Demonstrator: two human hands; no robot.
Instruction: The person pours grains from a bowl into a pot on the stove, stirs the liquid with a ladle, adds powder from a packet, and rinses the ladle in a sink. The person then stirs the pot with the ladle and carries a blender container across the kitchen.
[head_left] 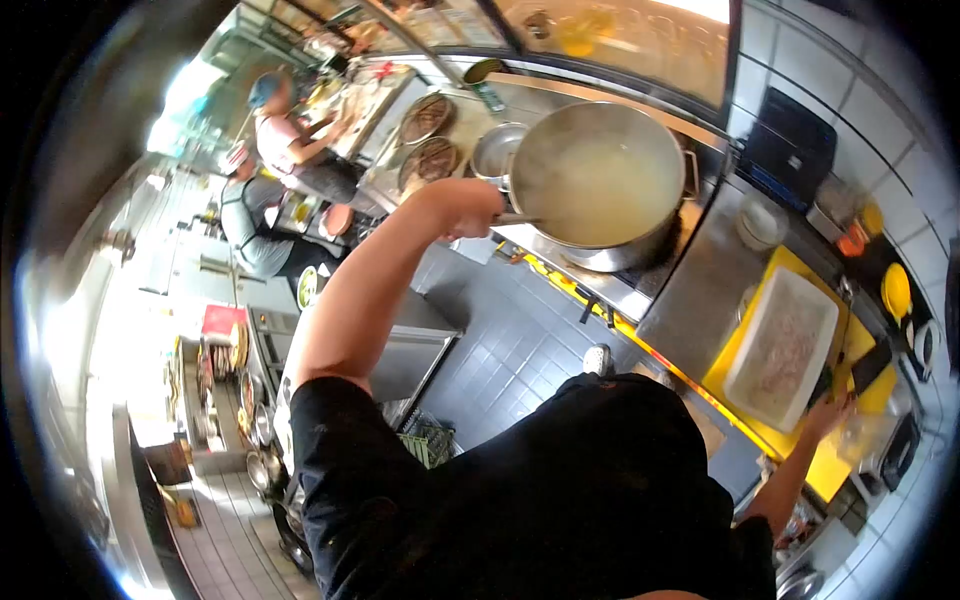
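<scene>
My left hand (468, 210) is closed around the handle of a metal stirring utensil (520, 219), which reaches over the near rim of a large steel pot (602, 254). The utensil's far end is hidden in the pale, cloudy liquid (620, 190). Steam hazes the pot. Far to the right, my right hand (826, 414) is at the yellow cutting board (828, 480), beside the lower corner of a white tub (738, 385) with pale pinkish pieces in it. Its fingers are too small and blurred to show whether they grip anything.
A smaller metal pan (497, 150) stands left of the pot, near two containers of dark food. Two people (262, 215) work at counters on the far left. A yellow-edged steel counter (690, 290) runs in front of me. Stacked pans (265, 470) sit lower left.
</scene>
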